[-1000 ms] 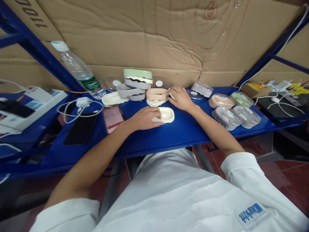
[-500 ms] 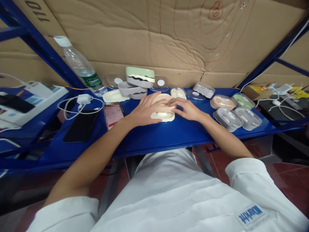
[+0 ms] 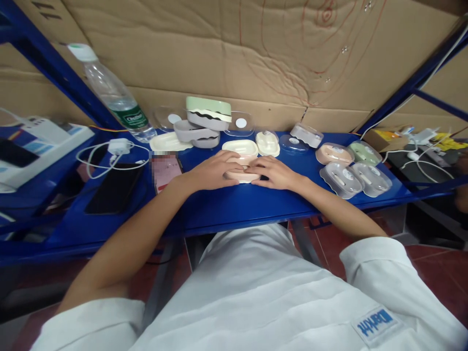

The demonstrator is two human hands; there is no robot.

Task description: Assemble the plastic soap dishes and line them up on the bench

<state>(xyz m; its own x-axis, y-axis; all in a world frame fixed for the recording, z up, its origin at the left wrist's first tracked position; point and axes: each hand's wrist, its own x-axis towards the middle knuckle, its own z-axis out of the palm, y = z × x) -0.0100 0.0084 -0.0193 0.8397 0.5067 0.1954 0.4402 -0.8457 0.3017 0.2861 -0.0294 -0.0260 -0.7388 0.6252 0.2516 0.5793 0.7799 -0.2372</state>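
At the middle of the shelf, a pink soap box part (image 3: pixel 245 160) shows between my hands, over a cream and pink lower piece. My left hand (image 3: pixel 215 170) grips its left side, fingers over the top and thumb at the near edge. On the right side my right hand (image 3: pixel 273 172) holds it with bent fingers, thumb low. Fingers partly hide where the pieces meet. Just behind lies an oval cream tray (image 3: pixel 239 147). A cream soap box (image 3: pixel 268 143) stands behind my right hand.
Grey soap box parts (image 3: pixel 197 134) and a green one (image 3: pixel 208 104) are stacked at the back. Several lidded boxes (image 3: pixel 341 180) sit at right. To the left are a water bottle (image 3: pixel 126 109), a dark phone (image 3: pixel 113 190), a pinkish phone (image 3: pixel 166 170) and a charger (image 3: pixel 120 146).
Both hands have drawn the pink part toward me, off the cream tray, which now shows behind it. My right hand has come lower, with its thumb at the near edge. The view shifted slightly.
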